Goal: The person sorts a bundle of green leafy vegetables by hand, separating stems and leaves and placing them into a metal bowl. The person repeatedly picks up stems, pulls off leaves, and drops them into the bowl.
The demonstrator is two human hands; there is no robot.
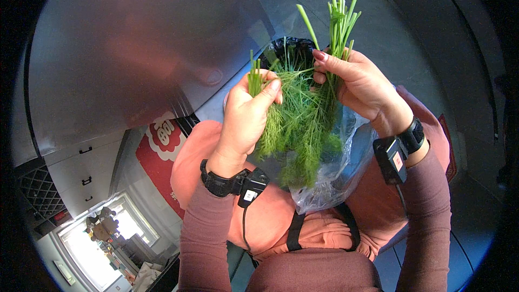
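Observation:
My left hand (pixel 247 111) is closed around a small bunch of feathery green herb (pixel 271 129), dill or fennel fronds by the look of it, with short cut stems poking up past the thumb. A larger bunch of the same herb (pixel 310 142) hangs from my right hand (pixel 361 81), its pale stems (pixel 340 20) pointing up. One stem leans apart near the right thumb. Thin strands stretch between both hands. Below them, more of the greens lie in or before a black plastic bag (pixel 294 44), whose inside is mostly hidden.
A clear plastic bag (pixel 324 194) lies between my knees. A large smooth grey panel (pixel 142 40) rises at the left. A red mat (pixel 156 162), drawers (pixel 85 166) and a bright window (pixel 93 255) are at lower left. Grey tiled floor (pixel 385 40) extends beyond.

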